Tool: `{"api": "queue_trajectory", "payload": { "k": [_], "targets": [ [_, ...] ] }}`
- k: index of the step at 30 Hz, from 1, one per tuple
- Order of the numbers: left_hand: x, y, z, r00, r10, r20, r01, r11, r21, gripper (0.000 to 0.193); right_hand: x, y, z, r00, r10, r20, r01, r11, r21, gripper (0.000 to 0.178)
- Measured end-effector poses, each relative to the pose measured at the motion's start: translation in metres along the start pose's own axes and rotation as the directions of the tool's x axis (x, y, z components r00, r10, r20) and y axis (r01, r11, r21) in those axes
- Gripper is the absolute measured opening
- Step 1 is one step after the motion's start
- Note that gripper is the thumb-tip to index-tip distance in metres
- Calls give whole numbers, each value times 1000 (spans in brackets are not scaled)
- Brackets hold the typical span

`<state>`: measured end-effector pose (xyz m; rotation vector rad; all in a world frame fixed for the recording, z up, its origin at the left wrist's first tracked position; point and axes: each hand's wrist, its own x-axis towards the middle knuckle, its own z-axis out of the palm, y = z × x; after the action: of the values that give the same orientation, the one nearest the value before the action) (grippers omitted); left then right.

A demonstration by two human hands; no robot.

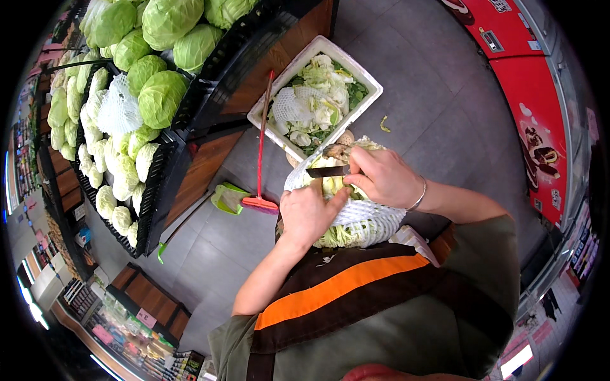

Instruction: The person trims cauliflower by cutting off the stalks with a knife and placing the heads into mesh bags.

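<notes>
A napa cabbage (333,185) in a white foam net (368,219) lies in front of my body, its cut brownish end pointing away from me. My right hand (384,179) is closed around the handle of a knife (326,171), whose dark blade points left across the cabbage. Against the cabbage's left side, my left hand (309,213) grips it, with the thumb toward the leaves and the fingertips close under the blade. Just beyond, a white foam box (370,76) holds trimmed leaves (324,89) and a loose foam net (298,105).
At left, a black-edged display stand bears round green cabbages (164,98) and napa cabbages (124,171). A red broom (259,202) and a green dustpan (229,198) stand on the grey tiles. A leaf scrap (385,124) lies right of the box. Red freezers (527,120) line the right.
</notes>
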<state>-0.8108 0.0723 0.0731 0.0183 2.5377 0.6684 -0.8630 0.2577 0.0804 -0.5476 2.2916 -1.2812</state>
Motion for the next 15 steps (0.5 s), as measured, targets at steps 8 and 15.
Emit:
{"api": "queue_trajectory", "payload": {
  "k": [8, 15],
  "targets": [
    [-2, -7, 2, 1000, -2, 5, 2, 999, 37, 51, 18, 0, 3, 998, 39, 57, -39, 999, -9, 23],
    [-2, -6, -1, 999, 3, -52, -4, 1000, -19, 48, 27, -13, -9, 959, 215, 184, -218, 976, -2, 19]
  ]
}}
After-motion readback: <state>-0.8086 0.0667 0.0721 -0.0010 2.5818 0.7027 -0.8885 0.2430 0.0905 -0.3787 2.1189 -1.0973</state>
